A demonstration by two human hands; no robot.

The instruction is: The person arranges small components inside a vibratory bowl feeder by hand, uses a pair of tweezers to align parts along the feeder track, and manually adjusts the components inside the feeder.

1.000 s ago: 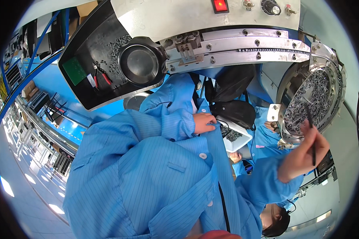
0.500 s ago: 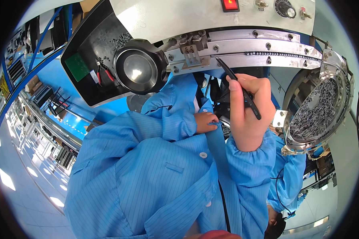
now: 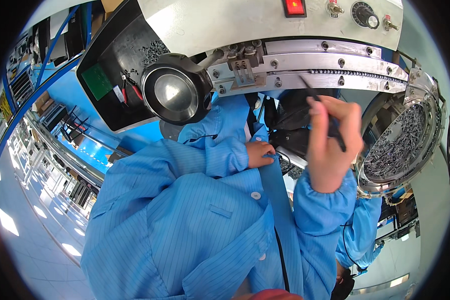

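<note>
My right hand (image 3: pixel 334 142) is closed round slim black tweezers (image 3: pixel 310 89), smeared by motion. Their tip points up and left, at the lower edge of the metal feed rail (image 3: pixel 295 80); contact cannot be told. A row of small dark parts (image 3: pixel 357 75) lines the rail's right half. Left of it, a metal clamp block (image 3: pixel 244 62) sits on the rail. My left hand (image 3: pixel 260 154) lies low at my front, its fingers curled on the edge of my blue coat (image 3: pixel 210 200).
A round bowl (image 3: pixel 395 142) full of loose pins joins the rail's right end. At left hang a black pan-shaped dish (image 3: pixel 176 92) and a black tray (image 3: pixel 130 35) with red-handled cutters (image 3: pixel 132 91) and a green board (image 3: pixel 97 82). A switch panel (image 3: pixel 205 25) stands behind. Another person's blue sleeve (image 3: pixel 367 220) shows lower right.
My right hand has moved right with the tweezers, whose tip has left the spot near the clamp block. The view has shifted slightly. My left hand has stayed in place.
</note>
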